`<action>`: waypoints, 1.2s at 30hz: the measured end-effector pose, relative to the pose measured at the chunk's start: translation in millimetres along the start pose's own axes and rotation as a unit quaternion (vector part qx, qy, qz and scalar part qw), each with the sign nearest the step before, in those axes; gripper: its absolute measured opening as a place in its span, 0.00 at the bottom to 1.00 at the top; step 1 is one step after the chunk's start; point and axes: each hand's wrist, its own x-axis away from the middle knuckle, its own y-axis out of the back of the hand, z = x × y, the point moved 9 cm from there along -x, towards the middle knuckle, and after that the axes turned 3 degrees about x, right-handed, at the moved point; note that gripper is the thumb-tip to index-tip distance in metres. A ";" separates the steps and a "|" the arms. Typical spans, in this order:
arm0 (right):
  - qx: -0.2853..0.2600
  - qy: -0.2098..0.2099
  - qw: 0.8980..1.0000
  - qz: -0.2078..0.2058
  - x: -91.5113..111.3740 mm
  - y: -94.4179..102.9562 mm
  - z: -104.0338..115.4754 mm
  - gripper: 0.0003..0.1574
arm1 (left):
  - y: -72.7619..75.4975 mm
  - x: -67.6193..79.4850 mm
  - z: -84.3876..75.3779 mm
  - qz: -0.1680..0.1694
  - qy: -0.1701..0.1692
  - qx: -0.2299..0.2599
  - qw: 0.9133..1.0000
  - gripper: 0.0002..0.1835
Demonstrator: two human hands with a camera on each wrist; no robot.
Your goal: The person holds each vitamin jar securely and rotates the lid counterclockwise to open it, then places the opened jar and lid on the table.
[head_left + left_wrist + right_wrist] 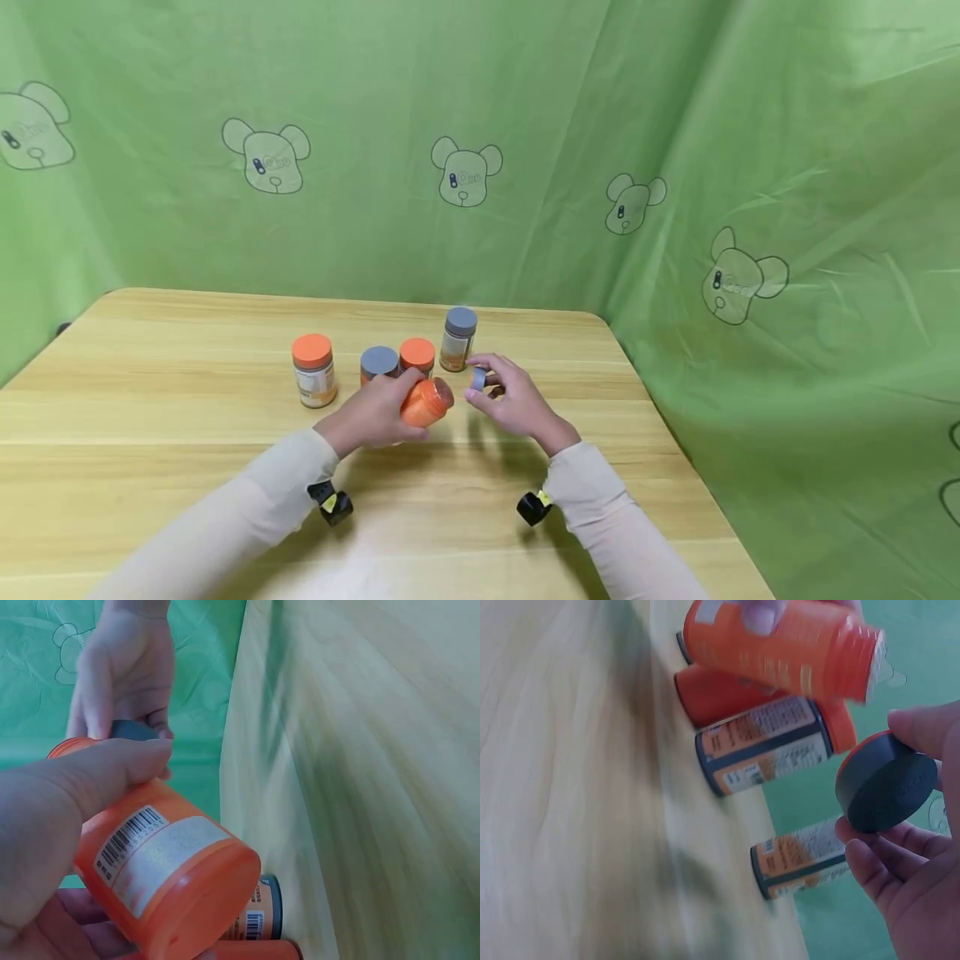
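My left hand [375,414] grips an orange jar [424,405] above the table, tilted with its lidless mouth to the right. Its barcode label faces the left wrist camera, with the thumb lying across the upper side of the jar [172,851]. Something thin and translucent shows at the mouth in the right wrist view. Just to the right, my right hand [519,402] pinches a dark grey lid [889,784] between thumb and fingers, its orange-red edge turned to the jar. Lid and jar are apart.
Beyond the left hand stand a grey-lidded jar [379,360] and an orange-lidded jar [417,353], both partly hidden. Another orange-lidded jar [313,371] is to the left. A grey-lidded jar [458,339] stands behind the right hand. Green curtain [375,242] surrounds the wooden table [187,375].
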 end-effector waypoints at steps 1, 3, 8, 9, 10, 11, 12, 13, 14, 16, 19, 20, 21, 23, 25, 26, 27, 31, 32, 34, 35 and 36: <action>0.001 -0.008 1.000 -0.002 0.6 0.4 -3.7 0.27 | 0.8 1.3 0.6 -0.005 -0.004 0.000 1.000 0.35; 0.002 -0.023 1.000 -0.008 1.9 1.5 -11.0 0.25 | 2.7 4.2 1.8 -0.013 -0.011 0.001 1.000 0.36; 0.005 -0.066 0.998 -0.018 5.5 3.9 -28.6 0.25 | 8.0 11.5 6.6 -0.023 -0.008 0.007 1.000 0.38; 0.007 -0.075 0.997 -0.020 6.2 4.6 -32.1 0.25 | 9.0 12.6 8.4 -0.023 -0.003 0.008 1.000 0.38; 0.010 -0.082 0.996 -0.021 6.8 5.2 -35.1 0.25 | 10.0 13.7 10.2 -0.023 0.003 0.008 1.000 0.39; 0.013 -0.089 0.996 -0.023 7.4 5.9 -37.9 0.25 | 11.1 14.8 11.9 -0.024 0.007 0.007 1.000 0.39; 0.017 -0.095 0.995 -0.025 8.0 6.6 -40.9 0.25 | 11.8 15.9 13.9 -0.024 0.013 0.006 1.000 0.39; 0.020 -0.099 0.995 -0.027 8.6 7.0 -43.6 0.25 | 12.3 17.2 15.7 -0.023 0.017 0.004 1.000 0.39; 0.024 -0.102 0.994 -0.028 9.0 7.6 -46.0 0.24 | 13.0 18.5 17.5 -0.024 0.020 0.001 1.000 0.39; 0.031 -0.105 0.994 -0.029 9.7 8.3 -50.3 0.22 | 14.3 21.3 21.3 -0.026 0.027 -0.001 0.999 0.39; 0.039 -0.111 0.993 -0.032 11.6 9.6 -56.2 0.20 | 16.5 25.7 25.6 -0.032 0.028 0.003 0.999 0.38; 0.044 -0.112 0.992 -0.034 12.4 10.1 -58.2 0.20 | 17.4 27.0 26.9 -0.035 0.028 0.006 0.999 0.39; 0.048 -0.113 0.992 -0.036 13.0 10.6 -60.0 0.20 | 18.1 28.2 28.1 -0.038 0.028 0.011 0.999 0.39; 0.056 -0.114 0.991 -0.041 14.3 12.2 -62.6 0.20 | 19.5 30.3 29.5 -0.043 0.025 0.017 0.999 0.39; 0.069 -0.110 0.991 -0.044 15.1 13.5 -64.5 0.21 | 20.6 32.4 31.5 -0.046 0.022 0.022 0.998 0.38; 0.076 -0.109 0.990 -0.045 15.7 14.4 -65.2 0.21 | 21.2 33.5 32.9 -0.049 0.024 0.023 0.998 0.38; 0.082 -0.107 0.990 -0.046 16.2 14.9 -66.0 0.21 | 21.9 34.6 34.0 -0.051 0.024 0.023 0.998 0.38; 0.098 -0.117 0.987 -0.047 19.4 17.4 -70.3 0.20 | 26.3 39.5 40.1 -0.059 0.023 0.015 0.998 0.37; 0.100 -0.121 0.987 -0.046 20.2 17.9 -72.2 0.20 | 27.5 40.6 41.8 -0.061 0.025 0.014 0.998 0.37; 0.102 -0.127 0.986 -0.045 21.3 19.0 -75.9 0.20 | 29.5 42.5 46.6 -0.062 0.031 0.013 0.998 0.37; 0.105 -0.128 0.985 -0.044 21.6 19.3 -77.8 0.20 | 30.2 43.5 49.6 -0.061 0.036 0.015 0.997 0.36; 0.108 -0.126 0.985 -0.044 21.9 19.8 -79.5 0.20 | 30.6 44.9 53.2 -0.059 0.043 0.020 0.997 0.36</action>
